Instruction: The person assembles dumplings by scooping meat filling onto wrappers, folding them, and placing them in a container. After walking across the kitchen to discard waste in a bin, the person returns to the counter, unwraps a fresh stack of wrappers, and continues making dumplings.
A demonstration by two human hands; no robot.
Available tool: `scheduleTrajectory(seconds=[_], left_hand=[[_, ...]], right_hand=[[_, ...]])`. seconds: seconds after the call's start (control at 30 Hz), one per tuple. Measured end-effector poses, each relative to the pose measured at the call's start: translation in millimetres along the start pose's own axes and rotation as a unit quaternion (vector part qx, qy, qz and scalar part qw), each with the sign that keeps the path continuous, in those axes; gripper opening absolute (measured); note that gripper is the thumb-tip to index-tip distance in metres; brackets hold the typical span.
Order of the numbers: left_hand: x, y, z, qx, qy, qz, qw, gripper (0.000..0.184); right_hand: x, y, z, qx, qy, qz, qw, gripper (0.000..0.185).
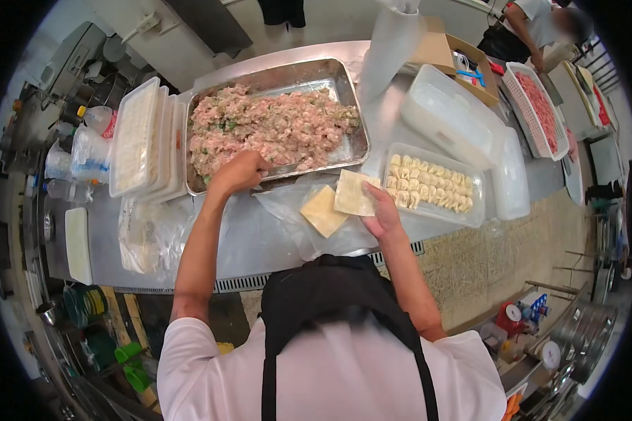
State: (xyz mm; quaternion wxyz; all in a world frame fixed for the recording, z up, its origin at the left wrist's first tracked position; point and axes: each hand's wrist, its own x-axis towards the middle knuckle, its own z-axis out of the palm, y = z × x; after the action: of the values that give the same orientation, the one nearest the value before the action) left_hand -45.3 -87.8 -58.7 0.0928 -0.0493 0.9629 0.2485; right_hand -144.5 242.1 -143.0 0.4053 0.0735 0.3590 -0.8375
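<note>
My left hand [241, 171] is closed at the near rim of a metal tray [364, 144] of minced meat filling [274, 126] flecked with green. Whatever its fingers hold is hidden; I cannot make it out. In my right hand [385, 214], thumb on top, is a thin square dumpling wrapper [354, 194], with no filling visible on it. A stack of pale yellow wrappers [323, 212] lies on plastic film just left of it. To the right, a clear plastic container [475, 210] holds rows of folded dumplings [428, 181].
Stacked lidded containers [135, 140] and a plastic bag [142, 238] stand on the left. Beyond the dumplings lie clear plastic boxes [449, 112], a cardboard box [481, 67] and a basket of red meat [537, 105]. Another person [534, 24] is at the far right.
</note>
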Motion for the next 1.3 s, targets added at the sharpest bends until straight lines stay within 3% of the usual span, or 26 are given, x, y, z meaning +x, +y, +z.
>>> scheduleTrajectory(seconds=[0.07, 0.1, 0.17, 0.2, 0.27, 0.33, 0.4, 0.43, 0.47, 0.5, 0.6, 0.67, 0.77, 0.93, 1.03, 1.13, 1.27, 1.3], left_hand=[[8, 4, -9, -0.065, -0.1, -0.047, 0.992, 0.043], [7, 9, -14, -0.064, -0.099, -0.043, 0.992, 0.043], [0, 22, -22, -0.308, -0.167, -0.116, 0.93, 0.036], [-3, 26, -21, -0.303, -0.173, -0.111, 0.93, 0.036], [-12, 36, -12, -0.462, -0.131, -0.102, 0.871, 0.036], [-16, 51, 5, -0.455, -0.102, -0.111, 0.877, 0.031], [-15, 51, 39, -0.474, -0.015, 0.012, 0.88, 0.031], [-15, 54, 54, -0.472, -0.016, 0.014, 0.881, 0.031], [-15, 57, 69, -0.329, 0.088, 0.058, 0.938, 0.032], [-19, 59, 76, -0.173, 0.19, 0.1, 0.961, 0.034], [-46, 84, 44, -0.127, 0.153, 0.028, 0.98, 0.04], [-50, 105, 38, -0.152, 0.17, 0.021, 0.973, 0.039], [-41, 120, 47, -0.229, 0.256, 0.066, 0.937, 0.035], [-50, 124, 44, -0.122, 0.183, 0.013, 0.975, 0.036], [-42, 139, 48, -0.171, 0.251, 0.077, 0.95, 0.036], [-24, 126, 62, -0.15, 0.191, 0.085, 0.966, 0.035], [-39, 135, 50, -0.117, 0.198, 0.067, 0.971, 0.037], [-36, 142, 50, -0.145, 0.222, 0.08, 0.961, 0.037]], right_hand=[[5, 5, -2, 0.007, 0.04, -0.003, 0.999, 0.042], [8, 6, -1, 0.014, 0.078, -0.005, 0.997, 0.044], [7, 1, 10, 0.052, 0.074, -0.01, 0.996, 0.044], [3, -1, 16, 0.089, 0.07, -0.011, 0.993, 0.044], [3, -5, 32, 0.123, 0.058, -0.005, 0.991, 0.045], [1, -9, 48, 0.154, 0.043, 0.001, 0.987, 0.045], [0, -12, 66, 0.198, 0.006, 0.007, 0.98, 0.046], [0, -16, 76, 0.196, 0.024, -0.002, 0.98, 0.046], [7, -16, 73, 0.197, 0.023, -0.003, 0.98, 0.046], [17, -14, 66, 0.212, 0.037, -0.011, 0.976, 0.046], [26, -10, 54, 0.211, 0.076, -0.056, 0.973, 0.045], [23, -10, 53, 0.188, 0.098, -0.08, 0.974, 0.045], [19, -10, 64, 0.181, 0.042, -0.072, 0.98, 0.044], [20, -14, 55, 0.151, 0.066, -0.119, 0.979, 0.043], [23, -14, 52, 0.164, 0.063, -0.119, 0.977, 0.043], [27, -17, 56, 0.167, 0.076, -0.112, 0.977, 0.043], [18, -21, 52, 0.157, 0.12, -0.151, 0.969, 0.043], [18, -23, 51, 0.154, 0.087, -0.152, 0.973, 0.041]])
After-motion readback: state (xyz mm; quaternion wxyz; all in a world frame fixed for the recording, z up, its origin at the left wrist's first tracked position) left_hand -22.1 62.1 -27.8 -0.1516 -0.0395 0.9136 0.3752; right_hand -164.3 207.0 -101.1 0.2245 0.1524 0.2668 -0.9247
